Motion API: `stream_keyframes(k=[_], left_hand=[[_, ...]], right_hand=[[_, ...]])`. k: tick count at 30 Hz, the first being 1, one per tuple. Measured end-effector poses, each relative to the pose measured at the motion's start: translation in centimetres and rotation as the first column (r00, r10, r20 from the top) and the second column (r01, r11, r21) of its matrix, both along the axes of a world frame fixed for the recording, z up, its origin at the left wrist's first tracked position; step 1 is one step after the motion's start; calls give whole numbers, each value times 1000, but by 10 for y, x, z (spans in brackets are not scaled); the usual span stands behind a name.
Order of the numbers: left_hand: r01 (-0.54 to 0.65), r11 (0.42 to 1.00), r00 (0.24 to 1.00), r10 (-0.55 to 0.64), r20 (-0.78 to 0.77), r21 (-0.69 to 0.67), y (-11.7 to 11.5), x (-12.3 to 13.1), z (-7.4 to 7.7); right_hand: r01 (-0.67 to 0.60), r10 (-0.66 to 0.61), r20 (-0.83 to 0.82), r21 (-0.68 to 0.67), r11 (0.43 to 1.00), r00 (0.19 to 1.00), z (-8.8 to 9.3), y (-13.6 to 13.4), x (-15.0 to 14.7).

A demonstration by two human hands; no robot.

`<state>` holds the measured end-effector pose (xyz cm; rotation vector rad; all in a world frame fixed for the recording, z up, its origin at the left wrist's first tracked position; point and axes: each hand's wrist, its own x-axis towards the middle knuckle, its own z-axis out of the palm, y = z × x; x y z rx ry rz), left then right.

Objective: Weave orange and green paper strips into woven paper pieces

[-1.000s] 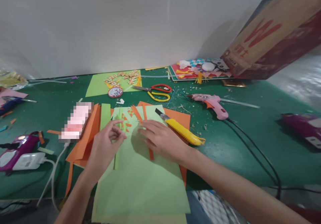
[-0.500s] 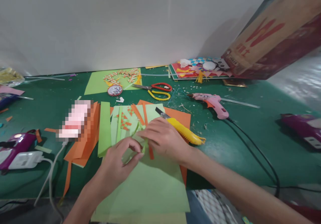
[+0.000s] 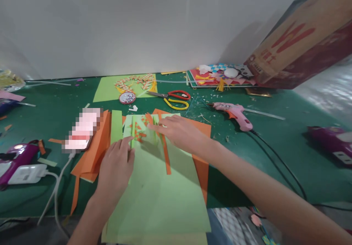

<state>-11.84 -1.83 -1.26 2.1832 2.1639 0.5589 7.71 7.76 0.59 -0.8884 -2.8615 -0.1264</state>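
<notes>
While our right hand (image 3: 183,133) lies palm down over the far part of the top pale green sheet (image 3: 162,204), its index finger reaches out ahead of the others towards two small orange-and-green checked pieces (image 3: 139,132); whether anything is pinched beneath it, we cannot tell. Our left hand (image 3: 117,164) rests at that sheet's left edge, fingers loosely bent and spread a little from the thumb, with nothing visible in its grasp. Its index fingertip is just beside one narrow green strip (image 3: 133,127). We count two orange strips (image 3: 167,160) near the right hand, the longer running out from under it towards us.

Left of the sheet are folded orange paper (image 3: 96,142) and one phone (image 3: 84,129), blurred over. Beyond our hands we have one pair of scissors (image 3: 170,99), with one red and one yellow handle, and one round dish (image 3: 127,97) holding many tiny dark and pale bits. Behind the dish, woven checked strips (image 3: 134,82) lie on another green sheet (image 3: 103,91). To the right sits one pink glue gun (image 3: 233,115), a clear stick at its back. Two purple power sockets (image 3: 334,142) flank us, one far on each side. One paper bag (image 3: 297,43) leans at upper right, its contents hidden.
</notes>
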Motion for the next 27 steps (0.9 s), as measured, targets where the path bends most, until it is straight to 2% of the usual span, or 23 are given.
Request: stream_keyframes(k=[2, 5, 9, 14, 19, 22, 25, 27], left_hand=[[-20, 999, 998, 22, 53, -27, 1, 2, 1], [-62, 997, 980, 69, 189, -43, 2, 2, 5], [-71, 997, 871, 77, 485, -32, 3, 3, 15], [55, 993, 728, 32, 685, -104, 13, 20, 27], [305, 926, 655, -36, 754, -222, 34, 46, 32], [366, 882, 615, 11, 788, -297, 43, 59, 28], [409, 840, 535, 95, 839, -356, 49, 70, 21], [396, 831, 530, 142, 836, -392, 52, 75, 18]], right_hand=[[7, -6, 28, -39, 999, 1000, -4, -1, -3], [26, -26, -17, -39, 999, 1000, -6, -3, 1], [96, -98, -117, -23, 995, 988, -1, -2, 18], [195, -186, -215, 19, 981, 959, 1, -4, 43], [140, -140, -199, -12, 990, 970, -8, -20, 54], [104, -108, -229, -28, 994, 967, -13, -30, 60], [95, -98, -247, -27, 995, 964, -14, -36, 66], [95, -98, -252, -24, 995, 963, -13, -38, 70]])
